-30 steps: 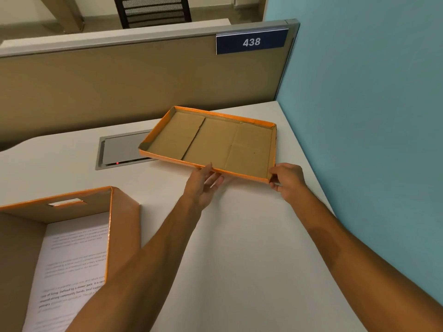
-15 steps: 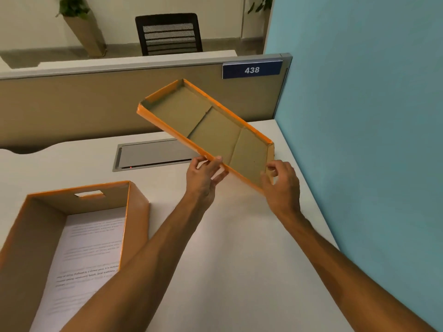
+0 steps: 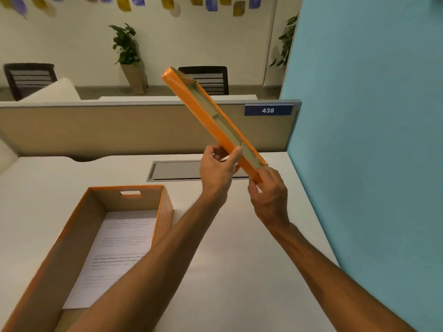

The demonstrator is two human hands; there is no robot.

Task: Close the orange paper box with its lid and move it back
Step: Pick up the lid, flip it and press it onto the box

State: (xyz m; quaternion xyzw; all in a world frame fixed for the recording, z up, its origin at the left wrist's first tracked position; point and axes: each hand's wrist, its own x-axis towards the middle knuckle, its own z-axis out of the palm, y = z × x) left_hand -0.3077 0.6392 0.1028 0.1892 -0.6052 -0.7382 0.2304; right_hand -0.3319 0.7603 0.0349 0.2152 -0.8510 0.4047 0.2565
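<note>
The orange lid (image 3: 199, 104) is in the air above the desk, tipped nearly on edge, its far end high and to the left. My left hand (image 3: 217, 172) grips its near long side, thumb on the orange rim. My right hand (image 3: 269, 190) holds the lower near corner. The open orange paper box (image 3: 165, 207) stands at the lower left of the desk, with printed sheets (image 3: 119, 250) lying flat inside. My left forearm crosses over the box's right wall.
A grey cable hatch (image 3: 175, 170) is set into the white desk (image 3: 251, 271) behind the box. A tan partition with a "438" plate (image 3: 268, 110) closes the back; a blue wall (image 3: 371, 140) runs along the right. Chairs and plants stand beyond.
The lid was lying on the desk, then came up off it and has tilted from a slant to nearly on edge. Both hands rose with it. My view has lifted.
</note>
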